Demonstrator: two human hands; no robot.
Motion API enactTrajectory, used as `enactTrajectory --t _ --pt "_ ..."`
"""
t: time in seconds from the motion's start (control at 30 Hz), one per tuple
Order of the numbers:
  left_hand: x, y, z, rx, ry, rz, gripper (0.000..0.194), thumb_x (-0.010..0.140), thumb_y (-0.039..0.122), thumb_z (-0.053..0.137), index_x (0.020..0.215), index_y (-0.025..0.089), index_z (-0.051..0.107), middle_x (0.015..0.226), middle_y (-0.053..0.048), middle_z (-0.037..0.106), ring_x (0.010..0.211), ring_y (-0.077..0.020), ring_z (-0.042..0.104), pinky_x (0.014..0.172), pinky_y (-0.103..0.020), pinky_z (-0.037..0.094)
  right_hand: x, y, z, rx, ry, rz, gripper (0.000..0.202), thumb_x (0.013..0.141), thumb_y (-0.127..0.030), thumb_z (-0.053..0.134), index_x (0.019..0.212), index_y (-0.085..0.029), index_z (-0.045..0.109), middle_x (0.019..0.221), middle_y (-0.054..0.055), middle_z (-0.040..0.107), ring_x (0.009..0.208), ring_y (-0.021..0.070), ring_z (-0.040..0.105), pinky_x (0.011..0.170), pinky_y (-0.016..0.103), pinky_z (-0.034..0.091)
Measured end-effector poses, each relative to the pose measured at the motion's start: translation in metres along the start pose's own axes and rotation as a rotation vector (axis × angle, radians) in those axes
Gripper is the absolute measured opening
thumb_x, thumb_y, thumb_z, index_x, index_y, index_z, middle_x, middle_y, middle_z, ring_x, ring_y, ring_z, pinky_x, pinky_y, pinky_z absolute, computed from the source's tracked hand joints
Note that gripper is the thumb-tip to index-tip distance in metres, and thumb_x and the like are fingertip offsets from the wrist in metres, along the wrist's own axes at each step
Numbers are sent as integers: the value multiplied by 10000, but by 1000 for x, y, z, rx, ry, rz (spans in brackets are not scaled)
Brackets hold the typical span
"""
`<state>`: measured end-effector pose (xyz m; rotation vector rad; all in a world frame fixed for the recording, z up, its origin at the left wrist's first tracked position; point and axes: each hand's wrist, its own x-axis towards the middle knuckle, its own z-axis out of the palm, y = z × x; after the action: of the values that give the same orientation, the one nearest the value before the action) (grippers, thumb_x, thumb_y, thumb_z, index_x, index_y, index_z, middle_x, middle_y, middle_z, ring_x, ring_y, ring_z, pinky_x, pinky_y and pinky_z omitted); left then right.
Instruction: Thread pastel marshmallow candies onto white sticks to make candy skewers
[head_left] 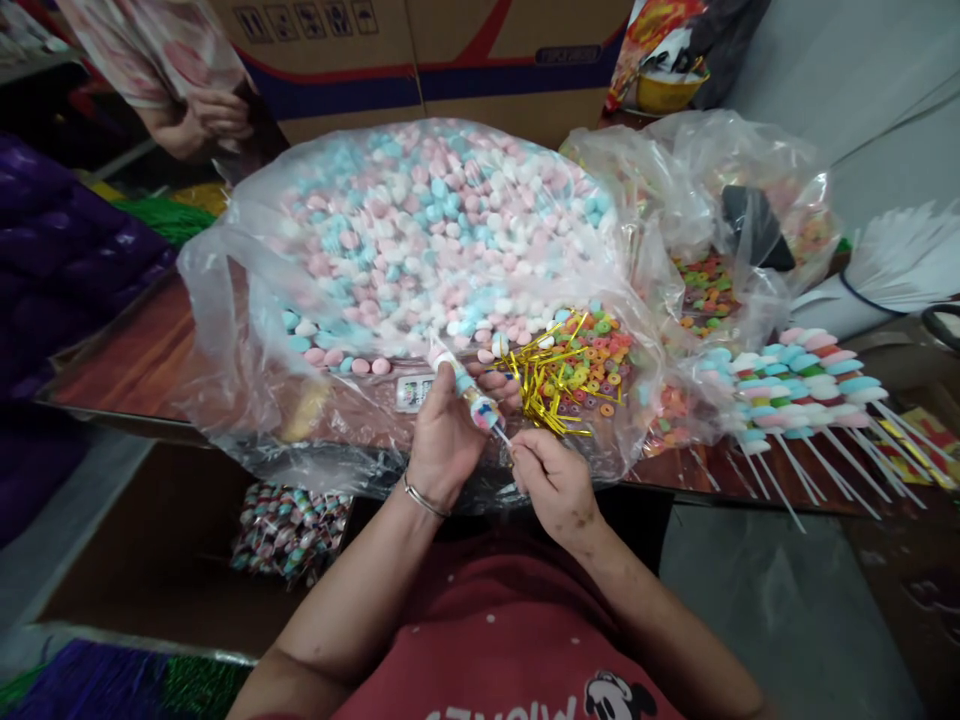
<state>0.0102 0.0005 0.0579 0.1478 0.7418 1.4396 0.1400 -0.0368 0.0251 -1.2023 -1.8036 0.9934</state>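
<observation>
My left hand (448, 425) is closed around a wrapped candy skewer (463, 385), its pastel pieces showing through clear film. The skewer slants, with its white stick pointing down to the right. At that lower end my right hand (551, 482) pinches the stick. Just beyond the hands lie gold twist ties (547, 385) on top of a heap of colourful ring candies (600, 350). Pink, blue and white round candies (442, 230) fill a big clear plastic bag (225, 240) behind them. A small white labelled packet (411, 394) lies beside my left hand.
Unwrapped candy skewers (806, 385) are stacked at the right. Behind them stands a bundle of white sticks (911, 255). A dark object (756, 228) rests on another plastic bag. Below left, an open carton (142, 550) holds wrapped skewers (289, 530). Another person's hand (217, 115) shows at upper left.
</observation>
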Motion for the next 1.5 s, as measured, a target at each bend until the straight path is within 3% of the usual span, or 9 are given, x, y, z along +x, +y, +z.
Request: enactTrajectory --t 0.07,0.23,0.4,0.63,0.87,1.0,1.17,1.37,1.5 --pt "3 2 -1 -31 15 2 296 873 421 648 767 145 627 641 -9 632 631 -150 661 706 -313 551 1 -5 -3 -58 -3 -73 211 956 -264 435 833 -203 596 584 -28 586 532 110 555 567 216 456" --pt "6 -5 -4 -7 -28 64 231 786 341 746 774 146 623 603 38 563 584 -102 610 572 -206 491 12 -10 -9 -290 228 -309 153 931 -262 521 1032 -192 611 901 74 675 847 196 631 786 332 527" --pt "3 -12 -5 77 -46 108 258 680 294 818 758 129 636 602 17 605 522 -84 570 424 -146 376 23 -10 -9 -382 220 -458 120 951 -186 498 958 -184 617 880 74 655 845 189 607 787 317 525" --pt "7 -10 -3 -51 52 1 258 883 260 644 668 129 591 562 19 553 543 -98 590 651 -248 547 17 -8 -8 -571 283 -538 226 969 -153 413 805 -195 562 699 42 564 687 180 505 653 300 446" --pt "16 -4 -2 -70 160 66 315 966 232 513 674 134 576 559 21 557 552 -97 603 772 -302 567 2 -4 -23 -430 144 -350 165 969 -277 461 899 -177 571 780 46 611 750 178 569 680 286 452" --pt "11 -5 2 -106 92 87 218 910 284 619 751 135 609 611 27 588 573 -87 603 745 -276 555 -3 0 -18 -548 67 -301 302 996 -253 379 764 -190 563 674 36 611 640 169 562 611 284 403" --pt "0 -20 6 -29 -112 116 283 720 305 822 726 146 587 562 80 495 499 -56 524 661 -233 516 0 1 -8 -309 93 -125 274 979 -243 355 770 -209 528 673 12 628 598 129 562 580 241 407" --pt "-4 -32 5 73 -102 206 322 692 373 832 740 161 594 602 55 526 692 -120 638 692 -224 494 6 -2 -4 -130 110 -10 286 959 -288 359 722 -217 502 632 -2 590 563 124 535 543 235 400" --pt "-9 -41 1 128 -100 162 304 704 408 814 763 156 654 683 7 624 759 -144 646 781 -261 499 10 -1 2 -71 109 -25 273 953 -289 369 819 -206 591 735 34 655 680 160 612 632 266 468"
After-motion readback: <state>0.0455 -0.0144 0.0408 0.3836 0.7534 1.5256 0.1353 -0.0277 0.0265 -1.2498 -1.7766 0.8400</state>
